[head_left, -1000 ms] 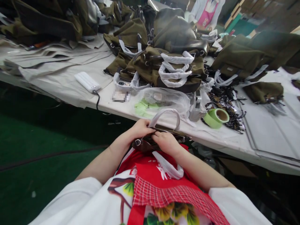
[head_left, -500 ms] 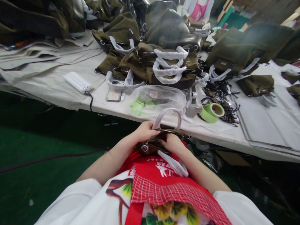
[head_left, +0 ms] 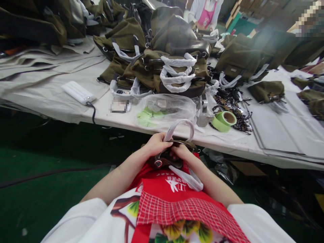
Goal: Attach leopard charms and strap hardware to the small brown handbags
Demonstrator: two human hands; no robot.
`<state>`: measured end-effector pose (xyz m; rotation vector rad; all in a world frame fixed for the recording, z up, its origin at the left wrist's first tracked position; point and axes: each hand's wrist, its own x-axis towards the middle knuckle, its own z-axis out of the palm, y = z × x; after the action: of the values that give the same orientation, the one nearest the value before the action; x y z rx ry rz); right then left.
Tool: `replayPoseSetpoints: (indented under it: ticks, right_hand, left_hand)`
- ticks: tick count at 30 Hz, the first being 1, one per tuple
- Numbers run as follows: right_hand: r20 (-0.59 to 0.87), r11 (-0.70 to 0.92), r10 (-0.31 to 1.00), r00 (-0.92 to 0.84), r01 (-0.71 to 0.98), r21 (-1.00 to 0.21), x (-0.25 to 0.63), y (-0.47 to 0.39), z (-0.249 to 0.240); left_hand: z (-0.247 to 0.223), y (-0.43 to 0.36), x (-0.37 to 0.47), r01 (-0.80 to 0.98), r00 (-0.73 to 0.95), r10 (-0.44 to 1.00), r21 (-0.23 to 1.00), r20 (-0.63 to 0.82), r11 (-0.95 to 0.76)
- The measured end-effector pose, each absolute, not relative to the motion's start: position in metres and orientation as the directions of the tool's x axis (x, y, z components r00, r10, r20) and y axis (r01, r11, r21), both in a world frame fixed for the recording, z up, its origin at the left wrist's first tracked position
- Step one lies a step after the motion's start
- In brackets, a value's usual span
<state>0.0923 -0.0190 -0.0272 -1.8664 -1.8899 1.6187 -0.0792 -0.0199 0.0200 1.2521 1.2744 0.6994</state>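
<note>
A dark olive bag [head_left: 165, 162] with handles wrapped in white rests against my red apron, at the table's front edge. My left hand [head_left: 159, 143] is closed on the bag's top edge beside the base of the raised handle [head_left: 181, 125]. On the other side, my right hand [head_left: 181, 152] has its fingers curled into the bag's opening, and its fingertips are partly hidden there. The second handle [head_left: 189, 179] hangs over the apron.
The table [head_left: 243, 145] carries stacked olive bags [head_left: 177, 71], a clear plastic bag [head_left: 172, 104] with green pieces, a green tape roll [head_left: 224, 121], black cords [head_left: 235, 104] and a white power bank [head_left: 77, 91]. A person in a pink apron [head_left: 207, 15] stands behind.
The view has shifted slightly, moving the table's things a little to the left. My right hand's fingers have shifted at the bag's opening, which looks a bit wider.
</note>
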Motion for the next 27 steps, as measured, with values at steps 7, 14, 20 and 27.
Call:
replayPoseSetpoints:
  ticks: [7, 14, 20, 27]
  right_hand:
    - [-0.565, -0.195, 0.790, -0.238, 0.776, -0.600, 0.091, -0.024, -0.028]
    - [-0.430, 0.154, 0.833, -0.348, 0.892, -0.425, 0.088, -0.033, 0.002]
    - [-0.369, 0.329, 0.811, -0.454, 0.875, -0.354, 0.081, -0.026, 0.003]
    - [-0.226, 0.489, 0.664, -0.713, 0.642, -0.590, 0.075, -0.028, 0.003]
  left_hand:
    - [0.022, -0.018, -0.079, 0.213, 0.272, 0.908, 0.941, -0.317, 0.264]
    - [0.028, -0.012, -0.095, 0.237, 0.222, 0.922, 0.935, -0.316, 0.264]
    - [0.035, -0.011, -0.103, 0.200, 0.286, 0.899, 0.938, -0.333, 0.284]
    - [0.033, -0.013, -0.100, 0.231, 0.342, 0.887, 0.943, -0.310, 0.241]
